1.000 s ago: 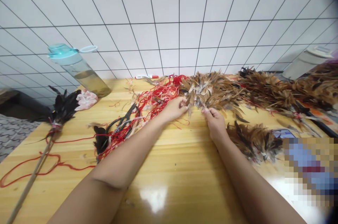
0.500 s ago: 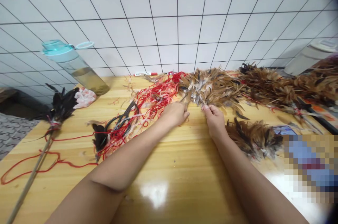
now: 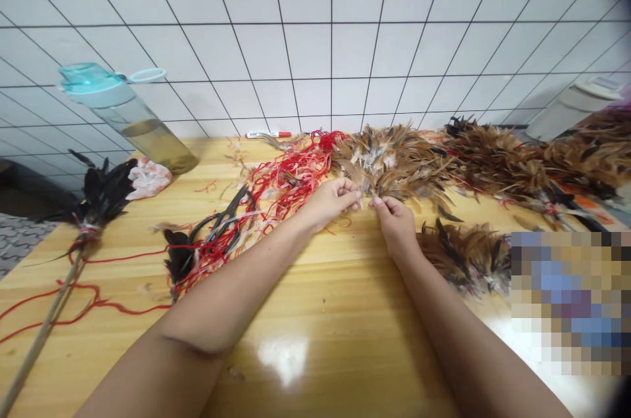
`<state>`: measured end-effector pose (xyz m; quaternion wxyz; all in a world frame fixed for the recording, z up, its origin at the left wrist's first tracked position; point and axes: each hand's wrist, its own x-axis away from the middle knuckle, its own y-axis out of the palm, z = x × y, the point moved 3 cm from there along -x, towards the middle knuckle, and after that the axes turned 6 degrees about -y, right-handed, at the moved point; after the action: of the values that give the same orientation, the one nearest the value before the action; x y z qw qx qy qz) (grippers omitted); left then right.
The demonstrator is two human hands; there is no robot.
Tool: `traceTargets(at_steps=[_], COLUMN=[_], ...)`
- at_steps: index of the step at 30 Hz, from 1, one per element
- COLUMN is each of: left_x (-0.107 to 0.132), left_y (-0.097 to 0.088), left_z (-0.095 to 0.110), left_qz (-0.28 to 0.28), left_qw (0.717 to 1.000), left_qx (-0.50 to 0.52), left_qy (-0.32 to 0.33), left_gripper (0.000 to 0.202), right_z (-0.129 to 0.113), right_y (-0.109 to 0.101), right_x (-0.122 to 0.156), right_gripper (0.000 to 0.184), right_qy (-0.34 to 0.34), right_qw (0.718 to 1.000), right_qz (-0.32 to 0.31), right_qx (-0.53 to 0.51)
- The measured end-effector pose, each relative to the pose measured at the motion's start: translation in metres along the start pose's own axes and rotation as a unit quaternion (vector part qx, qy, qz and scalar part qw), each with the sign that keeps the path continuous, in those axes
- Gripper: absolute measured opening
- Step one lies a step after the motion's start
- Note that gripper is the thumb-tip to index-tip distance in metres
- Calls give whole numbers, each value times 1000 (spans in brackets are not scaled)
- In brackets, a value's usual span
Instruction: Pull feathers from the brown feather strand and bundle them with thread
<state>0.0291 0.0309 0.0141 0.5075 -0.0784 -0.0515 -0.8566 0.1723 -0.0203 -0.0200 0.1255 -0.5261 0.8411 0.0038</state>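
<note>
Above the middle of the table, my left hand (image 3: 336,202) is closed in a pinch, and the pale tip of a feather shows at its fingertips. Just to its right my right hand (image 3: 396,221) also pinches thumb against finger at the base of a feather. The two sets of fingertips are close but apart. Directly behind them lies a pile of loose brown feathers (image 3: 404,158). A tangle of red string (image 3: 293,171) spreads beside my left hand, with black scissors (image 3: 229,215) partly in it. A bundle of brown feathers (image 3: 463,254) lies beside my right forearm.
At the left stand a water bottle (image 3: 142,125) and crumpled tissue (image 3: 150,178); a stick with black feathers (image 3: 101,198) bound on lies nearby, trailing red string. A marker (image 3: 269,135) rests near the tiled wall. Brown feather lengths (image 3: 513,162) and a pale container (image 3: 566,109) occupy the right.
My hands have come closer together, the left moving right and its fingers curling inward. The view has shifted slightly.
</note>
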Motion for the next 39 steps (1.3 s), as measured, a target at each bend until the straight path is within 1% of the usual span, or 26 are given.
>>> traceTargets(at_steps=[6,10,12,14,18,20,21,23,26,27,29,31,33,37,38,39], left_x=[-6,-4,-1,2,2,0,-1,-5,-10,-11,-11,-10,-8,-4,-4,-4], left_y=[4,4,4,5,7,3,-2,-14,-34,-38,-42,-40,-33,-20,-19,-18], left_z=[-10,-8,-6,-5,-3,0,2,5,7,7,7,6,4,0,0,0], left_qz=[18,40,65,81,67,72,85,128,183,193,192,169,140,120,120,121], left_qw=[997,986,975,968,970,971,971,964,939,926,900,879,864,828,824,828], left_qx=[-59,-135,-174,-192,-188,-175,-169,-177,-263,-301,-372,-427,-466,-535,-542,-536], left_qy=[41,91,124,141,137,143,148,150,126,122,123,128,131,116,113,114], left_gripper=[12,9,10,13,17,15,14,12,7,6,6,9,10,11,11,12], right_z=[4,3,2,2,3,3,2,1,-2,-2,-3,-3,-3,-3,-3,-3], right_y=[2,3,4,4,5,4,3,2,1,0,1,1,1,1,0,0], right_x=[-1,-1,-1,0,0,0,0,0,0,0,0,1,2,3,3,3], right_gripper=[23,23,22,20,19,20,21,23,23,23,24,25,26,27,27,28], right_qy=[-32,-52,-46,-34,-21,-13,-5,15,41,45,50,50,48,38,38,39], right_qw=[999,997,996,997,998,999,999,999,997,997,996,996,997,998,998,998], right_qz=[-22,-46,-57,-62,-58,-48,-42,-31,-12,-7,-4,-3,-5,-11,-11,-9], right_qx=[31,42,41,36,15,4,-4,-28,-62,-66,-71,-69,-66,-47,-44,-43])
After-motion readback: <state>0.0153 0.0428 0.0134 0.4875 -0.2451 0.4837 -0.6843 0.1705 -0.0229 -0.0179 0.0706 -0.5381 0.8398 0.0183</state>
